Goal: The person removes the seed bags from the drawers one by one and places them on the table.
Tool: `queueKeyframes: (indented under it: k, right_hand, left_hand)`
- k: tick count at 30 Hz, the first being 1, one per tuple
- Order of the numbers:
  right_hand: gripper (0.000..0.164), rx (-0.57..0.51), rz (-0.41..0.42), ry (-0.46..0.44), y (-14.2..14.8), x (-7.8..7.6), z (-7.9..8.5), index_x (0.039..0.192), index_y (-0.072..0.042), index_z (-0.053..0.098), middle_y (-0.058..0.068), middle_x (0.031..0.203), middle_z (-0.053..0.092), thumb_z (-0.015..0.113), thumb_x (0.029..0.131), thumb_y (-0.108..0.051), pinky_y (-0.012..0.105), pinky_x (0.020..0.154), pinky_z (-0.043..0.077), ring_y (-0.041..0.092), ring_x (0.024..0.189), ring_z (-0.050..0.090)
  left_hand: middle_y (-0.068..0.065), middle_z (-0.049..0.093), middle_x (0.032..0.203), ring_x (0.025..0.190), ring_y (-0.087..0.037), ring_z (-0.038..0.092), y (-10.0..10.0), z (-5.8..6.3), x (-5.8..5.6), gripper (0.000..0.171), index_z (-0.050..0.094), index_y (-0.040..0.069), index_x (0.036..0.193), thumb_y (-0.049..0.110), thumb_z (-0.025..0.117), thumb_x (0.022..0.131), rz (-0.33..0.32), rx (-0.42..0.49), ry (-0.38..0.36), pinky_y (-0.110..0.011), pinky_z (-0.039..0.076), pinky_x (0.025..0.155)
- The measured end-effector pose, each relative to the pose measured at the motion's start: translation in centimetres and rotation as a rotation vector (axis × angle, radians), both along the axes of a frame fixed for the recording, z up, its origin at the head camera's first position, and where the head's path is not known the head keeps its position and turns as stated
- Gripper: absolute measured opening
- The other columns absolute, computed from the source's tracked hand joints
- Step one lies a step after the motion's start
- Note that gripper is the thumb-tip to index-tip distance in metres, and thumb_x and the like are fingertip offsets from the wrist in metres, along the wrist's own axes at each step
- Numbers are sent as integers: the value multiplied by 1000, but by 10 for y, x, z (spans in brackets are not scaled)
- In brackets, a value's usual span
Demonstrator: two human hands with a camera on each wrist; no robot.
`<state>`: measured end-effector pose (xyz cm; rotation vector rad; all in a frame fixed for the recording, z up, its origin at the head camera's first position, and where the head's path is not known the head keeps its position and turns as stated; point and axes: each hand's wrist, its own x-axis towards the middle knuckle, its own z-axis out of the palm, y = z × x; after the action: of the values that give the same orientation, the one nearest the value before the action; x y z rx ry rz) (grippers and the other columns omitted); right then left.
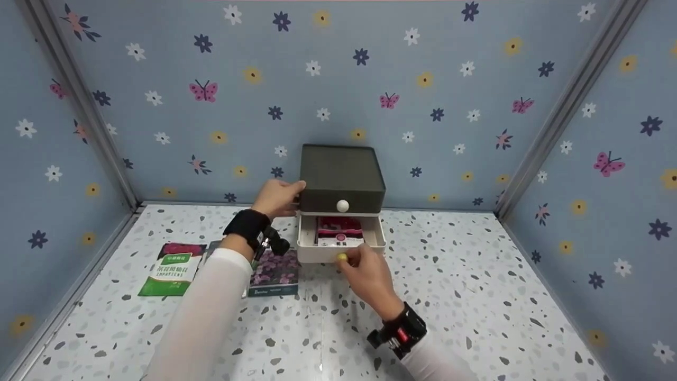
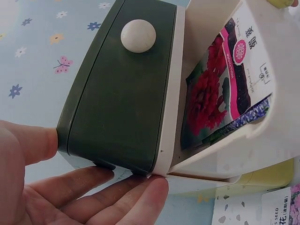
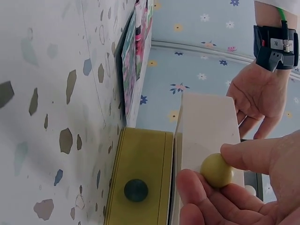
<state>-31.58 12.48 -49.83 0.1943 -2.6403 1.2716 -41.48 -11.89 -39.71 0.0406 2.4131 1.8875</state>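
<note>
A small drawer cabinet has a dark green top drawer (image 1: 365, 202) with a white knob. Below it, a white drawer (image 1: 307, 255) is pulled out, and seed packets show inside. One packet (image 2: 211, 101) has dark red flowers and a pink band; a blue-flowered one peeks out beneath. My right hand (image 1: 367, 272) pinches the white drawer's yellow knob (image 3: 217, 170) between thumb and fingers. My left hand (image 1: 277, 198) rests against the cabinet's left side, thumb at the top edge and fingers extended along the side (image 2: 93, 187).
Under the white drawer is a yellow drawer (image 3: 140, 159) with a dark green knob. Left of the cabinet lie a green-and-white seed packet (image 1: 172, 271) and a purple-flowered one (image 1: 275, 272), partly behind my left arm. A flowered wall (image 1: 338, 79) stands behind the speckled tabletop (image 1: 455, 296).
</note>
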Motion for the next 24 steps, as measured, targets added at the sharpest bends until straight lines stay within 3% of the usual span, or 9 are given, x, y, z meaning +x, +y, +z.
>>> queueKeyframes:
  k: [10,17,24]
  right_hand:
    - [18,52,11,22,3,11,-1,104,-13,70,-3,91,73,86,98,-20,32,68,59,12,76,66]
    - [17,69,24,37,6,19,-1,103,-14,71,-3,92,75,86,98,-20,32,69,60,11,77,68]
    - [17,94,34,53,6,27,-2,102,-14,71,-4,90,76,87,96,-20,30,66,58,9,75,67]
  left_hand:
    - [-29,65,132,121,-46,73,1,0,-2,55,62,-14,142,33,61,114,8,-2,-11,-44,64,100]
    - [-27,66,126,118,-46,75,0,-1,-1,52,65,-14,134,34,61,115,4,-15,9,-45,64,99]
    - [-32,66,135,124,-45,73,0,0,2,56,64,-14,141,35,60,115,-7,-24,9,-46,63,102]
